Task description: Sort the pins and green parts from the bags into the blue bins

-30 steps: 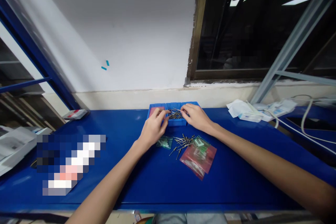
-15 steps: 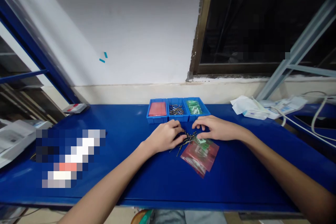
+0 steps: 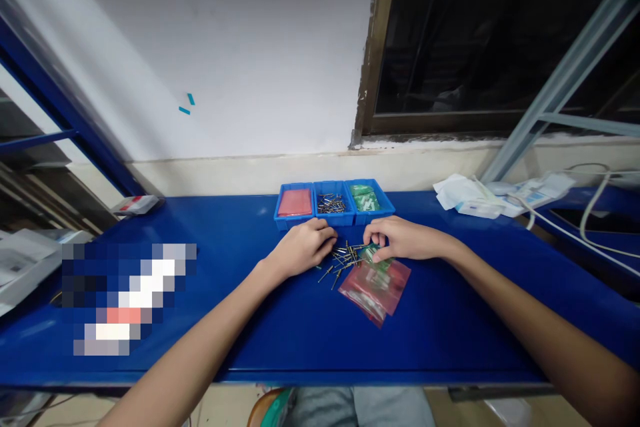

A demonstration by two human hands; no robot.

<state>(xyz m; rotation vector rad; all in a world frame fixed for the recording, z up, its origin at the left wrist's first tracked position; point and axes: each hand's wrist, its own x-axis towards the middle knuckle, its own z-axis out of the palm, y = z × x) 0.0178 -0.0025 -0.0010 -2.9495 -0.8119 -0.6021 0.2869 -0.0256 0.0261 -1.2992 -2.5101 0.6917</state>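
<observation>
My left hand [image 3: 304,247] rests on the blue table with its fingers curled, just left of a loose pile of blind rivets [image 3: 346,256]. A small green bit shows below its thumb; whatever the fingers hold is hidden. On the other side of the pile, my right hand [image 3: 397,239] has its fingers bent in, the thumb over a small green bag [image 3: 371,253]. One rivet's end reaches its fingertips, but I cannot make out a grip on it. Red translucent bags [image 3: 380,288] lie overlapping just below, partly under the green bag.
Three joined blue bins stand behind my hands: one with red bags [image 3: 295,203], one with rivets [image 3: 331,203], one with green bags [image 3: 365,197]. White papers [image 3: 467,197] and cables [image 3: 590,200] lie at right. A small box [image 3: 137,205] and white trays [image 3: 35,267] are at left.
My left hand has drawn back left from the rivets, uncovering more of the pile. My right hand stays by the green bag with its fingers bent in. The whole view has shifted slightly.
</observation>
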